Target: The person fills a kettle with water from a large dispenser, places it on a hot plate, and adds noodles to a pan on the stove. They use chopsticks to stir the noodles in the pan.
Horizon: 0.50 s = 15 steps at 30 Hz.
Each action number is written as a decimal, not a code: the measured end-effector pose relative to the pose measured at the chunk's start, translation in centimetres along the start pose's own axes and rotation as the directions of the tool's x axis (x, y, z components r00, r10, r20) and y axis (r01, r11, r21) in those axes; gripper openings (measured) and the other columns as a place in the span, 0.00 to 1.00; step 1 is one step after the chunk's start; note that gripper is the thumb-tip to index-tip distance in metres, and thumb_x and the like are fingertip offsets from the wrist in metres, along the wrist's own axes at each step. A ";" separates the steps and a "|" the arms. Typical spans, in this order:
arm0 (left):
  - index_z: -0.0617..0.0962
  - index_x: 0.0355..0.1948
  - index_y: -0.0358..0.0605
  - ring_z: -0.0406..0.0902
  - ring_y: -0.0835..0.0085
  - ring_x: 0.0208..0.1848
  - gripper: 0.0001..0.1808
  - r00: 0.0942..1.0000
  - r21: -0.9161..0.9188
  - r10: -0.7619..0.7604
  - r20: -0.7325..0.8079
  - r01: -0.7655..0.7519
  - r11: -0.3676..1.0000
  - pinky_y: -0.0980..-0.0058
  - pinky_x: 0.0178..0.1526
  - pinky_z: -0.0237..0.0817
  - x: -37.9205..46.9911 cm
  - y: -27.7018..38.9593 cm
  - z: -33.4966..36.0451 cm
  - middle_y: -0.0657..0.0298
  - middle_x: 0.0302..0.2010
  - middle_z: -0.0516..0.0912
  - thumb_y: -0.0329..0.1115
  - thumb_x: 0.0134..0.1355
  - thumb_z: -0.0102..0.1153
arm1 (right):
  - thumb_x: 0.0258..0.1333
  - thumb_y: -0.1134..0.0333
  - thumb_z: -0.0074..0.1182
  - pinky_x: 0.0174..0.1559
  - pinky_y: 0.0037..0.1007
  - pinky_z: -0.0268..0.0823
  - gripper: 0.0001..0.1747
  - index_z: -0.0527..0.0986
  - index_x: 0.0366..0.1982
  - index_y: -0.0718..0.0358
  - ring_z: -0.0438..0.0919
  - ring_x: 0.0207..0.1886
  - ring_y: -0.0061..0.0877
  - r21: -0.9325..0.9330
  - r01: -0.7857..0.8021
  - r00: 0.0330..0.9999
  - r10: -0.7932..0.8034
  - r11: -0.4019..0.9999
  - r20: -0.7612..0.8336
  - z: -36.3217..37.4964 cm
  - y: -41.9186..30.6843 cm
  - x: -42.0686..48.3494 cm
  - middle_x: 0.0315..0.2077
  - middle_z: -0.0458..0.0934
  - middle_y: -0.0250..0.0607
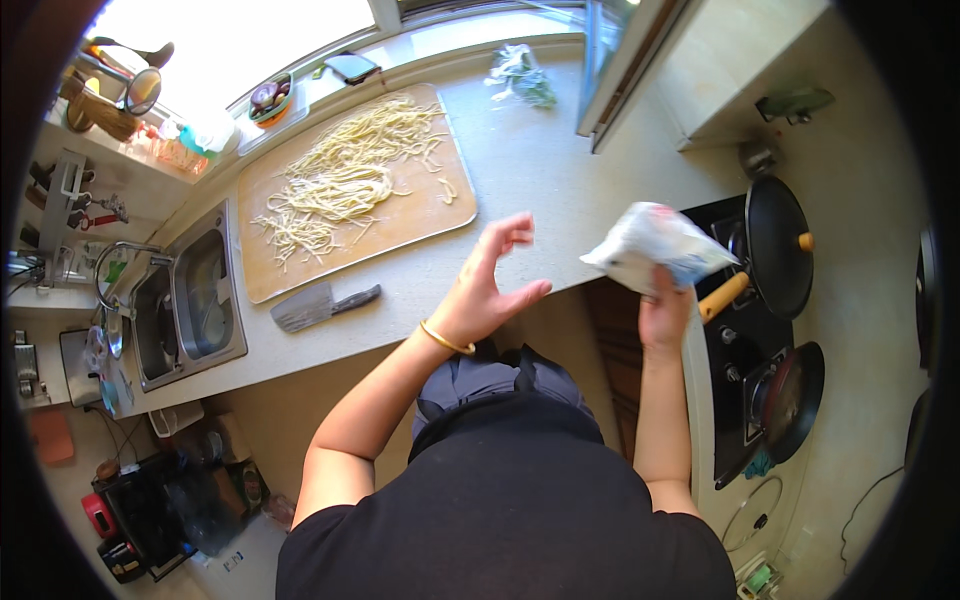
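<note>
My right hand (664, 319) grips a white plastic bag (645, 244) with coloured print, held over the counter's front edge beside the stove. What the bag contains is hidden. My left hand (495, 274) is raised over the counter, thumb and fingers apart, with nothing in it. Left of that hand lies a cleaver (319, 307) with a dark handle, flat on the pale countertop. Behind the cleaver, a wooden board (420, 206) carries fresh noodles (337, 184) in loose piles, with a few strands apart near its right side.
A lidded black wok (776, 247) and a frying pan (791, 405) stand on the gas stove (727, 352) at right. The double sink (206, 277) is at left. A bowl of onions (270, 99), a phone (352, 67) and a plastic bag of greens (523, 79) sit near the window.
</note>
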State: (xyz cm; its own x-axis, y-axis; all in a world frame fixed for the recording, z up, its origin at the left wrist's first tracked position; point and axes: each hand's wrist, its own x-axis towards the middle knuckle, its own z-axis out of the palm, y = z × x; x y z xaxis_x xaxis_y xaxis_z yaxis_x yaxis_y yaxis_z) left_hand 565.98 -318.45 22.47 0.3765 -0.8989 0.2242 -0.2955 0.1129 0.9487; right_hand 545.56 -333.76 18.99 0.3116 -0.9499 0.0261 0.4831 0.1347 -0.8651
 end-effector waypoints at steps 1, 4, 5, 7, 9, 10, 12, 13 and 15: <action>0.63 0.62 0.41 0.70 0.68 0.56 0.41 0.998 0.018 0.040 -0.052 -0.039 0.999 0.68 0.60 0.60 1.0 0.7 -1.7 0.57 0.53 0.72 0.35 0.48 0.70 | 0.50 0.76 0.61 0.46 0.23 0.68 0.11 0.78 0.39 0.66 0.78 0.41 0.19 -0.008 -0.114 0.991 0.114 0.993 0.073 2.0 2.1 -0.1 0.38 0.80 0.35; 0.68 0.57 0.43 0.73 0.71 0.52 0.37 0.999 0.167 0.044 0.010 -0.045 0.985 0.70 0.56 0.62 2.7 1.0 -6.5 0.59 0.49 0.76 0.35 0.47 0.72 | 0.49 0.75 0.62 0.41 0.19 0.67 0.07 0.80 0.33 0.65 0.77 0.34 0.14 -0.182 -0.305 0.895 0.347 0.935 0.281 5.3 8.4 -0.3 0.31 0.81 0.30; 0.73 0.53 0.42 0.76 0.71 0.48 0.32 0.998 0.238 0.016 0.056 -0.029 0.971 0.73 0.53 0.65 3.1 0.3 -8.1 0.60 0.44 0.79 0.34 0.47 0.72 | 0.49 0.75 0.62 0.40 0.19 0.67 0.06 0.80 0.33 0.65 0.76 0.34 0.14 -0.254 -0.327 0.857 0.399 0.910 0.325 6.4 9.9 -0.4 0.30 0.81 0.29; 0.81 0.31 0.41 0.77 0.63 0.33 0.08 0.995 0.290 0.010 0.100 -0.039 0.956 0.70 0.38 0.67 3.5 -1.1 -10.2 0.60 0.27 0.79 0.33 0.52 0.65 | 0.49 0.74 0.62 0.41 0.20 0.67 0.08 0.80 0.35 0.65 0.76 0.35 0.14 -0.324 -0.370 0.812 0.473 0.871 0.342 8.6 11.8 -0.9 0.32 0.81 0.30; 0.81 0.29 0.41 0.77 0.65 0.29 0.05 0.995 0.271 -0.044 0.084 0.020 0.962 0.72 0.34 0.67 3.4 -2.4 -11.4 0.60 0.26 0.78 0.32 0.53 0.63 | 0.49 0.74 0.61 0.43 0.21 0.67 0.09 0.80 0.35 0.65 0.77 0.36 0.16 -0.372 -0.428 0.789 0.541 0.823 0.290 10.4 12.9 -1.4 0.32 0.81 0.30; 0.81 0.29 0.41 0.76 0.65 0.28 0.05 0.995 0.274 -0.030 0.098 0.002 0.962 0.72 0.31 0.67 3.3 -3.1 -11.9 0.60 0.25 0.78 0.30 0.54 0.62 | 0.49 0.74 0.61 0.43 0.22 0.68 0.11 0.79 0.37 0.66 0.77 0.37 0.17 -0.410 -0.400 0.780 0.540 0.820 0.317 10.7 13.4 -1.5 0.33 0.82 0.31; 0.80 0.29 0.40 0.77 0.65 0.28 0.03 0.995 0.300 -0.013 0.103 -0.018 0.954 0.72 0.31 0.67 2.8 -4.5 -12.7 0.59 0.25 0.78 0.28 0.54 0.62 | 0.51 0.72 0.62 0.46 0.21 0.66 0.16 0.78 0.43 0.66 0.75 0.43 0.14 -0.419 -0.422 0.754 0.568 0.804 0.331 11.3 14.4 -1.9 0.40 0.80 0.30; 0.80 0.29 0.40 0.77 0.65 0.28 0.03 0.995 0.305 -0.005 0.096 -0.024 0.952 0.72 0.32 0.67 2.6 -4.9 -13.1 0.59 0.25 0.78 0.27 0.54 0.62 | 0.50 0.72 0.62 0.49 0.22 0.65 0.19 0.77 0.47 0.65 0.74 0.46 0.15 -0.383 -0.414 0.753 0.547 0.826 0.366 11.8 14.5 -2.3 0.43 0.79 0.31; 0.80 0.29 0.40 0.77 0.65 0.29 0.02 0.992 0.363 -0.005 0.123 -0.040 0.931 0.73 0.32 0.67 2.1 -5.8 -13.8 0.59 0.26 0.79 0.25 0.53 0.62 | 0.52 0.72 0.58 0.55 0.23 0.62 0.22 0.74 0.51 0.65 0.72 0.51 0.19 -0.294 -0.423 0.824 0.499 0.857 0.268 11.1 14.5 -3.8 0.48 0.76 0.33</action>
State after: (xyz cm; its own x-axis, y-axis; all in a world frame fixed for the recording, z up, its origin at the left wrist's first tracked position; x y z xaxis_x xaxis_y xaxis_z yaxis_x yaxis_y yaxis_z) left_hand 580.62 -315.18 20.51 0.2670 -0.9448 0.1898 -0.6089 -0.0128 0.7931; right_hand 560.47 -325.01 11.92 0.7172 -0.6400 -0.2757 0.0420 0.4346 -0.8996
